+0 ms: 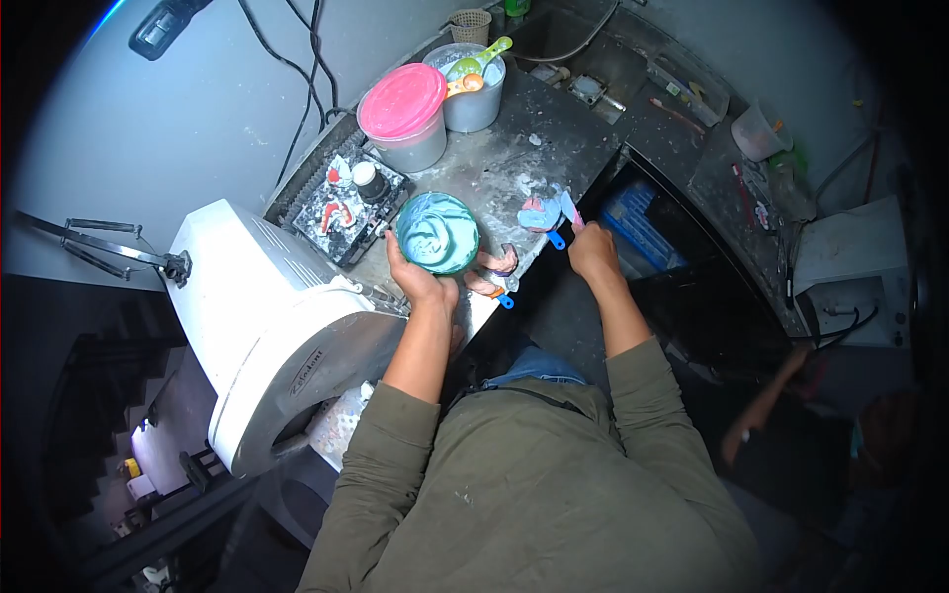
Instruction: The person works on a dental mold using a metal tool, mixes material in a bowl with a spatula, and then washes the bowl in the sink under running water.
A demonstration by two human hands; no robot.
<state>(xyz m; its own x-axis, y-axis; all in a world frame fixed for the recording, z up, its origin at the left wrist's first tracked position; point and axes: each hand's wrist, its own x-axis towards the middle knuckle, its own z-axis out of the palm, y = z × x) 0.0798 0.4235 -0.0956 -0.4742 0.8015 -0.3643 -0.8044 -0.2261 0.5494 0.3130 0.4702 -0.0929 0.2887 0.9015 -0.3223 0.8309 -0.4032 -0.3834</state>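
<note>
My left hand (423, 282) is wrapped round a green bowl (469, 259) with a pale blue-green paste in it. My right hand (593, 249) is closed on a pink-handled spatula (573, 211), whose blade carries pale paste. The blade is at a dental impression tray (556, 238) with a blue handle, filled with pink and blue material at the counter's edge. Between my hands, pink impressions (502, 260) lie on the counter (474, 314), near another blue tray handle (506, 300).
Behind the bowl stand a pink-lidded tub (403, 104) and a grey tub (471, 114) with scoops. A small machine (341, 217) and a white housing (267, 326) are left. A sink (554, 35) is behind; a person (781, 435) is at right.
</note>
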